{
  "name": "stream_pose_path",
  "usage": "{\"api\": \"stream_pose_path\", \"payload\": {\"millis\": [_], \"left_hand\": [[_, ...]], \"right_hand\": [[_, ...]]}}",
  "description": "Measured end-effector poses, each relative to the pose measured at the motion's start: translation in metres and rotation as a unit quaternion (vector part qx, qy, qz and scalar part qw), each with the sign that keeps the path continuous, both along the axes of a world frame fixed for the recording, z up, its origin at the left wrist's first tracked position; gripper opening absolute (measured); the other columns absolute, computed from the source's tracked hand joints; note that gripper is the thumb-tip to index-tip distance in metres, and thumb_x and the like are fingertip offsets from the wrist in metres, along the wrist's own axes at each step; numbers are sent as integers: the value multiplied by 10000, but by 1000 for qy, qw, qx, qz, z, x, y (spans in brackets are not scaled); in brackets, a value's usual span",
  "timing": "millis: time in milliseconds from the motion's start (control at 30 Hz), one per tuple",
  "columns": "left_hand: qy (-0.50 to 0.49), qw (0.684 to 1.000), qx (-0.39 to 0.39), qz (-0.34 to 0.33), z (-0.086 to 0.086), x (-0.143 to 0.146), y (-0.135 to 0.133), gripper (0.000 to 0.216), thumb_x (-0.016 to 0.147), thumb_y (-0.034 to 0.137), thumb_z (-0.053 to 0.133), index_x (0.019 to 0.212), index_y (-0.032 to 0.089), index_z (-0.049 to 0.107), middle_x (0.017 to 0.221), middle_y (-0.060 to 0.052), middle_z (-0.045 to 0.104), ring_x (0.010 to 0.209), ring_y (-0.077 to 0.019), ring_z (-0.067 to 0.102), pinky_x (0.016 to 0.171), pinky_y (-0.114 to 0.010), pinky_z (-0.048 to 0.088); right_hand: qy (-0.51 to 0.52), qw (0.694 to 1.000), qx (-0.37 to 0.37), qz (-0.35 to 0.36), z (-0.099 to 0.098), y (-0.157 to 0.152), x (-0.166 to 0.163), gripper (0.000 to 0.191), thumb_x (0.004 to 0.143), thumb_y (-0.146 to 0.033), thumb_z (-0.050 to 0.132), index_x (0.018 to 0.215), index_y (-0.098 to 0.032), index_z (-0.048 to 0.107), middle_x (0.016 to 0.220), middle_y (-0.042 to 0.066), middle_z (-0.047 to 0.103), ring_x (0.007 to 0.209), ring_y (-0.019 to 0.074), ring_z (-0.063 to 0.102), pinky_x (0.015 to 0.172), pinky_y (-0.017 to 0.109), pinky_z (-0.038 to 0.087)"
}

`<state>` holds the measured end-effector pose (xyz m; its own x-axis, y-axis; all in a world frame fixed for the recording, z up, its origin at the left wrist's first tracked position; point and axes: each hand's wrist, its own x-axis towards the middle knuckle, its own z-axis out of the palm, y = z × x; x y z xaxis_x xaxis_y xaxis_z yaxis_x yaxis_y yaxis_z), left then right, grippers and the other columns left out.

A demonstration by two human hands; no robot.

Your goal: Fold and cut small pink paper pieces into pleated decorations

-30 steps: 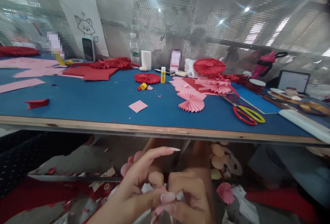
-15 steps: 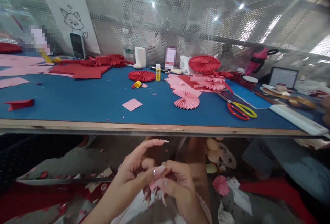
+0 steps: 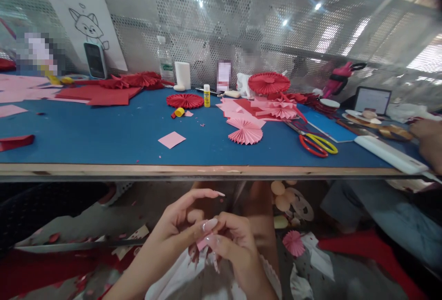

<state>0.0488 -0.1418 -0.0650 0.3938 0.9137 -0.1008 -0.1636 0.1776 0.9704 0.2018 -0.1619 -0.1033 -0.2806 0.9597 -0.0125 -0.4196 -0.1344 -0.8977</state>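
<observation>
Below the table's front edge, over my lap, my left hand (image 3: 177, 228) and my right hand (image 3: 235, 242) meet and pinch a small pink paper piece (image 3: 203, 244) between thumbs and fingers. My left forefinger sticks out straight; the other fingers curl. My right hand's fingers are curled round the same piece. Most of the paper is hidden by the fingers.
The blue table (image 3: 103, 136) carries a pink paper square (image 3: 171, 139), a pink fan (image 3: 245, 132), red rosettes (image 3: 185, 101), a glue stick (image 3: 206, 95), red-and-yellow scissors (image 3: 316, 143) and red sheets (image 3: 103, 95). Another person's hand (image 3: 428, 141) rests at the right. Paper scraps litter the floor.
The view has shifted, sliding the table's things leftward. My hands closed together on the pink piece and rose slightly. Another person's hand has come into view at the right.
</observation>
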Motion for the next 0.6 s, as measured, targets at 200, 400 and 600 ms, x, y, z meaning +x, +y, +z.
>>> {"api": "stream_pose_path", "payload": {"millis": [200,400,600], "left_hand": [[3,1000,-11,-3,1,0,-1,532,864,439,756,1308,208,575,524,77,532,403,-67,460,420,-144,426],[-2,1000,0,-11,0,1,2,504,868,426,756,1292,214,585,518,85,522,396,-73,490,420,-146,428],[-15,1000,-3,-21,-1,2,3,484,877,435,748,1265,198,583,544,83,505,425,-62,461,438,-146,425]], "right_hand": [[-4,1000,6,-4,0,-1,0,389,749,-493,805,690,-157,620,574,-6,588,468,79,489,445,182,371],[11,1000,4,4,6,0,0,391,751,-494,804,684,-169,598,595,8,630,469,83,502,426,178,356],[14,1000,-23,-6,3,-1,1,425,725,-519,823,686,-170,583,551,-17,561,456,77,470,439,183,332]]}}
